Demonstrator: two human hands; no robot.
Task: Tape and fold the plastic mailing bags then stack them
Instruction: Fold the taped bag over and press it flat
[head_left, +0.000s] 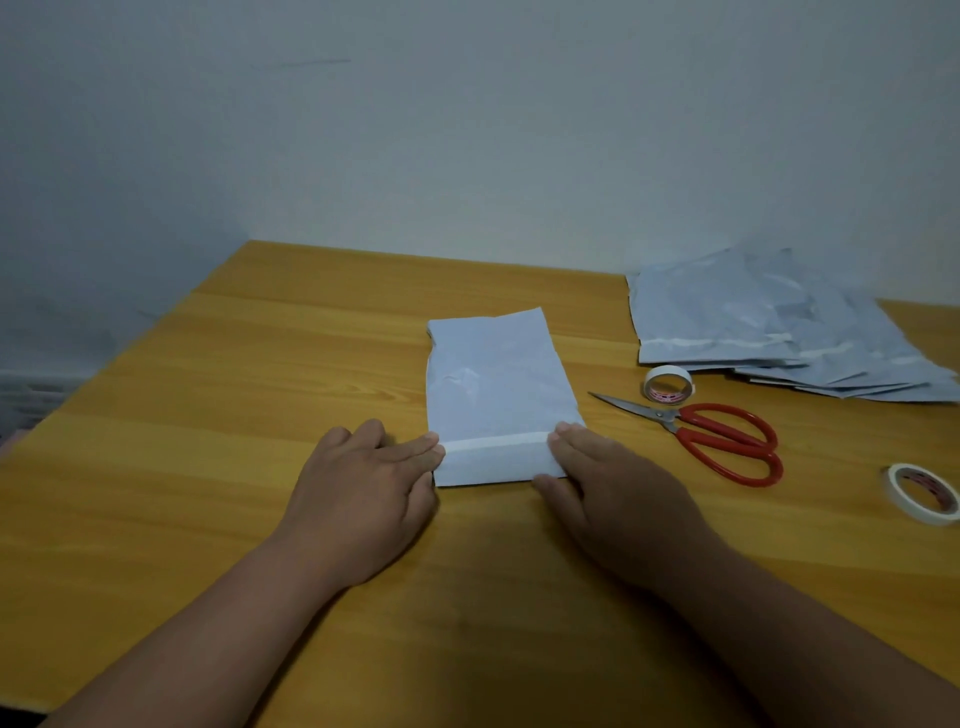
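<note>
A white plastic mailing bag (496, 384) lies flat in the middle of the wooden table (208, 415), its long side running away from me. A white adhesive strip (493, 445) crosses it near the front end. My left hand (363, 483) lies flat at the bag's front left corner, its fingertips touching the strip's left end. At the front right corner my right hand (613, 488) rests flat, fingertips on the strip's right end and thumb at the bag's front edge.
A loose stack of several white mailing bags (769, 322) lies at the back right. A tape roll (669, 384) stands in front of it, with red-handled scissors (717, 436) nearer me. A second tape roll (922, 491) sits at the right edge. A wall rises behind the table.
</note>
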